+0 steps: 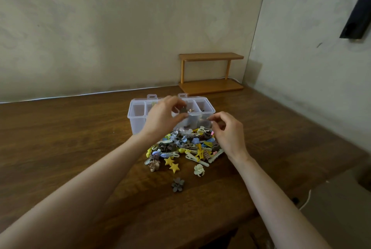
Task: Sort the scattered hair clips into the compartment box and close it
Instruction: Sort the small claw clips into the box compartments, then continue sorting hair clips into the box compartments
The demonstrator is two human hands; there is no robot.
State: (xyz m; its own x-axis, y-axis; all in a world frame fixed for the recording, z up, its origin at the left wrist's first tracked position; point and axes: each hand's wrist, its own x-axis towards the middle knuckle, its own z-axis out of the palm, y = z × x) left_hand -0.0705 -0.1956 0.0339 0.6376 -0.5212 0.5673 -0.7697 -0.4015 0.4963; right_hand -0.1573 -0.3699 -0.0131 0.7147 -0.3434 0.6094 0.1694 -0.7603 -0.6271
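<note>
A: Why is the compartment box set just behind the pile of hair clips on the counter?

B: A short carry is presumably wanted. The box is stood open, its lid tabs seen at the far rim, so that each clip can be dropped straight in from above.

A: And the left hand?

B: It is held over the middle compartments. A small grey clip appears to be pinched between its fingers, thumb below and fingertips above, as if a compartment were being chosen for it.

A: The right hand?

B: It is raised over the pile's far right edge, near the box's front wall. Its fingers are curled and drawn close together; something small and pale may be nipped there, but that cannot be told for blur.

A: How far along is the sorting judged to be?

B: Early. Few clips are seen inside, the left compartment looks bare, and most clips lie heaped, with two yellow stars, a cream flower and a grey flower strewn nearer.
</note>
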